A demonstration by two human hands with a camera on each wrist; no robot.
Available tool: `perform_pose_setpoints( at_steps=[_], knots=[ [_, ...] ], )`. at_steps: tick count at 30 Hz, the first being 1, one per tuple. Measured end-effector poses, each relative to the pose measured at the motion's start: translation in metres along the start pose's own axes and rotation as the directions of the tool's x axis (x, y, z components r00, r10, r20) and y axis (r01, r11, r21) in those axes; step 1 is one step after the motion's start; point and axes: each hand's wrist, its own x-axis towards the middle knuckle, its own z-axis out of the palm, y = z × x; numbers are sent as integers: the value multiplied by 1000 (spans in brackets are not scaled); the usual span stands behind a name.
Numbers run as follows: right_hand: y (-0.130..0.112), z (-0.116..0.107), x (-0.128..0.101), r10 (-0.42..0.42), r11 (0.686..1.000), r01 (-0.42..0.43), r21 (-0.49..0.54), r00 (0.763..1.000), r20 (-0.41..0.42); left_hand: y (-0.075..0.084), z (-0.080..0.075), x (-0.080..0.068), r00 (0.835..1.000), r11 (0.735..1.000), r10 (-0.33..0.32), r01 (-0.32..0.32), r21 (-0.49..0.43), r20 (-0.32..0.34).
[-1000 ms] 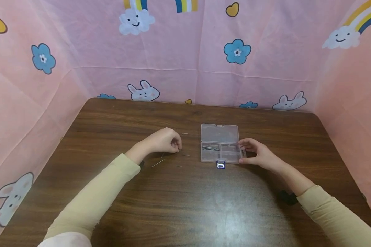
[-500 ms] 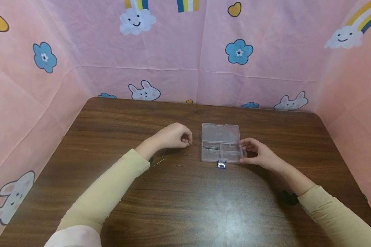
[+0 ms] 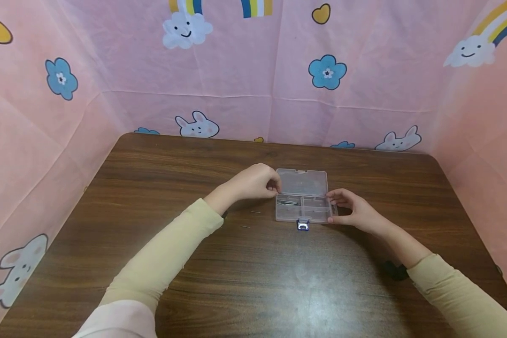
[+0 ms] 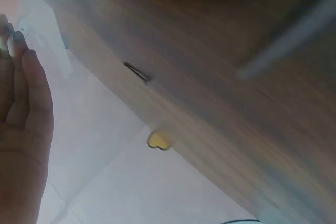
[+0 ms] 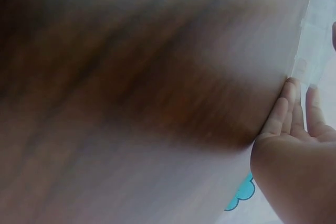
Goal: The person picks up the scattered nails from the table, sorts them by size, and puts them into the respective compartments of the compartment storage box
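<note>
A clear plastic compartment box [image 3: 289,214] lies with its lid [image 3: 302,182] folded back. Several thin nails [image 3: 288,203] rest in its back left compartment. My left hand [image 3: 255,182] has its fingertips at the box's left edge, thumb and fingers pinched together. The nail it picked up is too small to make out clearly there. With thumb and fingers, my right hand [image 3: 355,212] grips the box's right end; in the right wrist view its fingers [image 5: 286,109] touch the clear wall.
Two loose nails, a nearer one [image 3: 245,226] and a farther one [image 3: 255,211], lie left of the box on the brown wooden table [image 3: 253,281]. Another nail [image 4: 136,72] shows near the far edge in the left wrist view. A pink printed cloth [image 3: 245,70] surrounds the table.
My left hand has taken a nail from the table and moved right to the box's left edge. The longer loose nails are now hidden by the left arm. My right hand stays on the box.
</note>
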Motion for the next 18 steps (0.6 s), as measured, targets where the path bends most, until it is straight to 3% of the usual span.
perform_pose_setpoints(
  at_steps=[9,18],
  knots=[
    [1,-2,0,-3,1000,3,11,1000,2,19,8,17,1000,1000,24,-24,7,17],
    [2,-3,1,-8,1000,8,-1,1000,0,27,19,25,999,998,29,-31,47,40]
  ],
)
